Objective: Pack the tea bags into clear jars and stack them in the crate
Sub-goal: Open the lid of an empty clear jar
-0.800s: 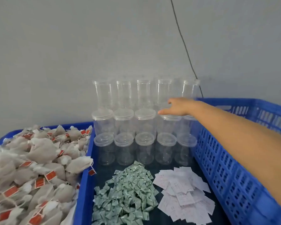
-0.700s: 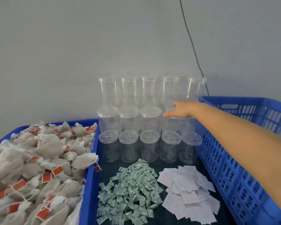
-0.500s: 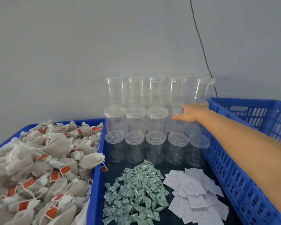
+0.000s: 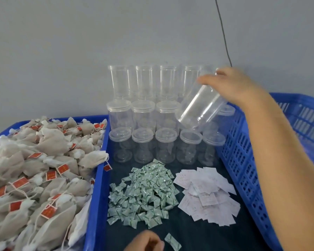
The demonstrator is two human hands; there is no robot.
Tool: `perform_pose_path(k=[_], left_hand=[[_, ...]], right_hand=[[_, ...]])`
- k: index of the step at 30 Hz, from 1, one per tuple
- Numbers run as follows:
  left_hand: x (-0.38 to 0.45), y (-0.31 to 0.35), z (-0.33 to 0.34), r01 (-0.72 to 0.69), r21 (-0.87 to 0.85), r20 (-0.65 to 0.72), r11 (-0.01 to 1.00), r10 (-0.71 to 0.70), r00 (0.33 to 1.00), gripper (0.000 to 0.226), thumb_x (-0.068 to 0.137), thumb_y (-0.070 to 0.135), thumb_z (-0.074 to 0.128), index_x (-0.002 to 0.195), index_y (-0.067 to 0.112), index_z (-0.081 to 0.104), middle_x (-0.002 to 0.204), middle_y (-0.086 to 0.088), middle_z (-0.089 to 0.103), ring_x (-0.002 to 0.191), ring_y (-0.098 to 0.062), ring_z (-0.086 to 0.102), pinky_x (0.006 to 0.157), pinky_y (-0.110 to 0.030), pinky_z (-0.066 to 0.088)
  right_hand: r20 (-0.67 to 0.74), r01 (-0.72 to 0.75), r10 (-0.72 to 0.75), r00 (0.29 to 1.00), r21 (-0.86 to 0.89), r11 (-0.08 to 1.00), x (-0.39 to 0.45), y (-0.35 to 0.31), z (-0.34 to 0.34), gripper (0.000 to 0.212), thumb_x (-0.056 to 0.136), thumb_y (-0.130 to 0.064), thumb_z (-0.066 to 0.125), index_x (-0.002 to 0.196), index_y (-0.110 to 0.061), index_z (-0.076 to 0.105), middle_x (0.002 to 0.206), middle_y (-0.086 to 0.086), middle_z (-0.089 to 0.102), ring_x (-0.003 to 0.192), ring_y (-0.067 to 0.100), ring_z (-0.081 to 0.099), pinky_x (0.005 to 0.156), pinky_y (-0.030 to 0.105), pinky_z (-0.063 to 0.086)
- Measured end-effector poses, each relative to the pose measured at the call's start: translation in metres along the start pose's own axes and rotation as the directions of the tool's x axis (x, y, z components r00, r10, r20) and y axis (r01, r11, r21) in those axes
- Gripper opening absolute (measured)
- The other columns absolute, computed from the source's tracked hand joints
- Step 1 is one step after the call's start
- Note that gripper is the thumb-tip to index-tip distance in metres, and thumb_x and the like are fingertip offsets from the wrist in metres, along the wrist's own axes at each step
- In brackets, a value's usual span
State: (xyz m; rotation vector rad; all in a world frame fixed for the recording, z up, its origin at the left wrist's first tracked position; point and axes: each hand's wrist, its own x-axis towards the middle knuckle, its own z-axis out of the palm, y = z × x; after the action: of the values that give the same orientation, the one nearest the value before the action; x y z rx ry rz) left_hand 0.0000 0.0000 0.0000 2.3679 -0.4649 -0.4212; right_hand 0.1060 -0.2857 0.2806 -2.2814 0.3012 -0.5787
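Fingers [image 4: 209,79] of our right hand [image 4: 237,86] wrap over the upper end of a clear jar [image 4: 200,105], thumb side toward us, and we have it lifted off the stack. It hangs tilted, its base swung down and to the left, its top tucked under the palm. We cannot tell whether its lid is on; the hand covers that end.

Just behind and below it stands the stack of clear jars [image 4: 143,113], three tiers rising against the grey wall [image 4: 80,42]: the near row on the dark surface with lids on, a second row above it, and a far top row. Our held jar hovers in front of the right part of that stack, above the near row.

Down at the near edge, our left hand [image 4: 145,240] pinches a small green-and-white sachet [image 4: 173,241] that juts out to the right. Farther out, a heap of green sachets [image 4: 143,192] lies in the middle of the dark surface [image 4: 179,232], with a pile of white paper slips [image 4: 208,194] just to its right.

On the right runs the blue crate [image 4: 243,169], its slotted wall beside our forearm. On the left, a blue tray [image 4: 96,178] is piled high with tea bags [image 4: 34,169] bearing red tags. A thin black cable [image 4: 223,31] drops down the wall behind our hand.
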Motion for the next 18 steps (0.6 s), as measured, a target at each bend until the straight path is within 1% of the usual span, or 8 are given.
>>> perform_pose_path(k=[1, 3, 5, 6, 8, 10, 15, 18], left_hand=[[-0.009, 0.041, -0.001, -0.197, -0.112, -0.204, 0.974, 0.172, 0.964, 0.032, 0.088, 0.013, 0.066, 0.058, 0.022, 0.059, 0.061, -0.007, 0.055, 0.100, -0.028, 0.061, 0.065, -0.018, 0.042], [-0.004, 0.069, -0.005, -0.351, 0.016, -0.632, 0.936, 0.282, 0.722, 0.016, 0.080, 0.030, 0.068, 0.087, 0.017, 0.063, 0.080, 0.013, 0.061, 0.077, 0.000, 0.054, 0.071, -0.011, 0.046], [-0.001, 0.094, -0.020, -0.474, 0.150, -0.748, 0.868, 0.413, 0.520, 0.059, 0.074, 0.051, 0.061, 0.114, 0.010, 0.054, 0.111, 0.004, 0.057, 0.104, -0.004, 0.049, 0.093, -0.015, 0.040], [0.004, 0.101, -0.022, -0.439, 0.234, -0.741, 0.868, 0.451, 0.498, 0.075, 0.071, 0.060, 0.059, 0.124, 0.008, 0.048, 0.121, -0.001, 0.054, 0.115, -0.009, 0.045, 0.101, -0.020, 0.037], [0.008, 0.114, -0.026, -0.272, 0.364, -0.629, 0.891, 0.450, 0.634, 0.101, 0.060, 0.073, 0.062, 0.132, 0.003, 0.045, 0.130, -0.011, 0.054, 0.124, -0.024, 0.048, 0.103, -0.035, 0.041], [0.016, 0.109, -0.015, -0.164, 0.475, -0.524, 0.864, 0.428, 0.736, 0.113, 0.042, 0.070, 0.078, 0.127, -0.002, 0.054, 0.127, -0.017, 0.059, 0.117, -0.033, 0.059, 0.091, -0.046, 0.051], [0.032, 0.091, -0.001, -0.255, 0.465, -0.536, 0.848, 0.499, 0.681, 0.095, 0.042, 0.043, 0.088, 0.121, 0.003, 0.054, 0.113, -0.010, 0.067, 0.099, -0.026, 0.068, 0.084, -0.035, 0.052], [0.033, 0.085, -0.004, -0.339, 0.275, -0.534, 0.899, 0.437, 0.724, 0.095, 0.049, 0.050, 0.080, 0.130, 0.013, 0.048, 0.120, 0.008, 0.060, 0.105, -0.007, 0.060, 0.087, -0.018, 0.042]], right_hand=[[0.019, 0.011, -0.011, 1.000, 0.032, 0.999, -0.025, 0.001, 0.003, 0.073, 0.072, -0.070, 0.060, 0.134, -0.032, 0.050, 0.129, -0.009, 0.049, 0.122, 0.020, 0.049, 0.085, 0.036, 0.036], [0.089, 0.074, -0.073, 0.993, -0.012, 0.997, -0.074, 0.008, 0.020, 0.088, 0.068, -0.079, 0.051, 0.145, -0.039, 0.040, 0.141, -0.013, 0.045, 0.128, 0.016, 0.045, 0.090, 0.033, 0.033], [0.235, 0.141, -0.120, 0.965, -0.077, 0.987, -0.115, 0.022, 0.044, 0.095, 0.063, -0.086, 0.039, 0.147, -0.042, 0.035, 0.150, -0.009, 0.042, 0.135, 0.015, 0.042, 0.100, 0.034, 0.034], [0.321, 0.139, -0.109, 0.941, -0.072, 0.988, -0.130, 0.031, 0.056, 0.093, 0.065, -0.087, 0.037, 0.147, -0.044, 0.034, 0.151, -0.008, 0.043, 0.136, 0.015, 0.042, 0.106, 0.036, 0.034], [0.473, 0.040, -0.021, 0.881, -0.030, 0.999, -0.151, 0.051, 0.072, 0.075, 0.076, -0.082, 0.037, 0.143, -0.048, 0.037, 0.147, -0.009, 0.047, 0.135, 0.013, 0.042, 0.111, 0.039, 0.034], [0.514, -0.040, 0.032, 0.857, 0.005, 0.999, -0.166, 0.066, 0.082, 0.059, 0.079, -0.077, 0.038, 0.129, -0.047, 0.047, 0.129, -0.008, 0.059, 0.117, 0.006, 0.053, 0.102, 0.035, 0.041], [0.344, 0.205, -0.200, 0.917, 0.020, 0.978, -0.180, 0.088, 0.098, 0.057, 0.075, -0.074, 0.034, 0.109, -0.033, 0.053, 0.081, -0.012, 0.057, 0.083, 0.008, 0.054, 0.081, 0.038, 0.048], [0.372, 0.334, -0.306, 0.876, -0.013, 0.942, -0.177, 0.093, 0.098, 0.068, 0.074, -0.072, 0.036, 0.131, -0.037, 0.049, 0.103, -0.015, 0.054, 0.103, 0.003, 0.048, 0.091, 0.029, 0.043]])
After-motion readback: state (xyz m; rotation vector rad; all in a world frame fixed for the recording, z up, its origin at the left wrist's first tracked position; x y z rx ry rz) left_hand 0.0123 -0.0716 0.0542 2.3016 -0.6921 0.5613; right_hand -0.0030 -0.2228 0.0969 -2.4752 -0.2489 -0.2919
